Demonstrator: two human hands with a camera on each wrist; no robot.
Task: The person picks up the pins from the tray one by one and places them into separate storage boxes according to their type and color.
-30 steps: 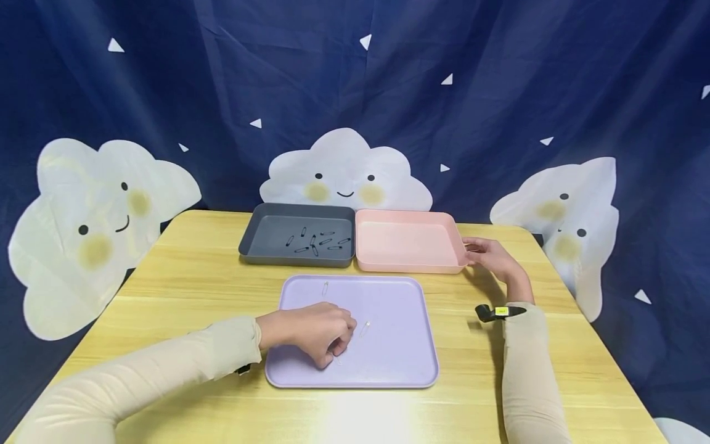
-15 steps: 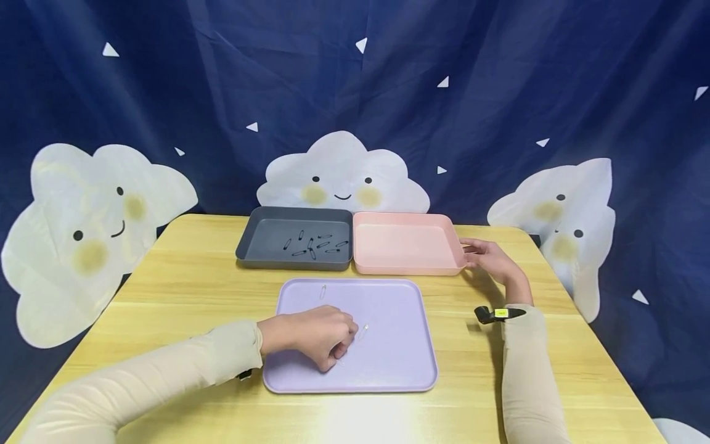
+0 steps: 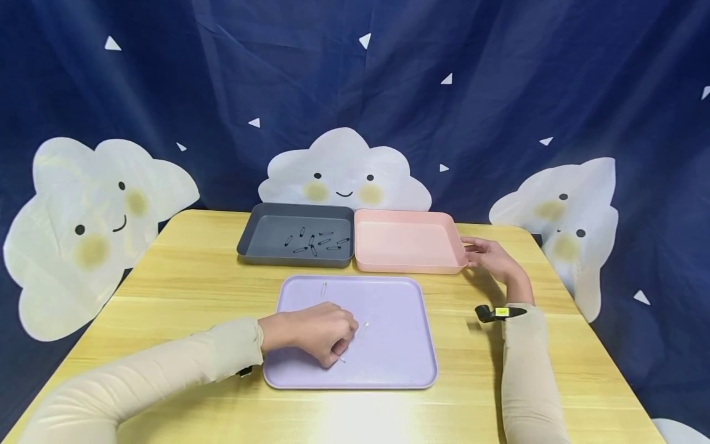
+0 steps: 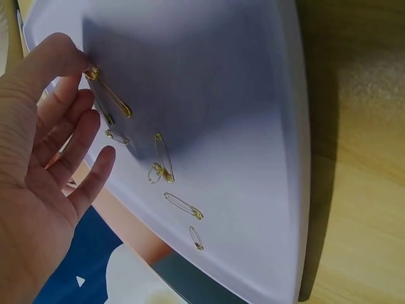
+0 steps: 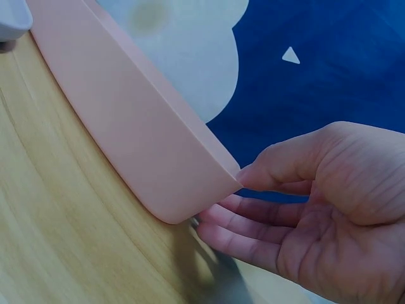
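My left hand is over the lilac tray, thumb and forefinger pinching a gold safety pin by its head end. In the left wrist view, several more gold safety pins lie on that tray, such as a larger one and a small one. Part of the tray is hidden behind the hand in the head view. At the pink tray's right end, my right hand touches the rim and outer wall with its thumb and fairly straight fingers.
Against the pink tray's left side stands a dark grey tray with several black safety pins in its right half. Both trays sit at the far side of the wooden table, before a blue curtain with cloud prints.
A pin's end now shows more plainly beside the left fingertips, and the left hand has barely shifted. My right hand stays at the pink tray. The head view bobs slightly.
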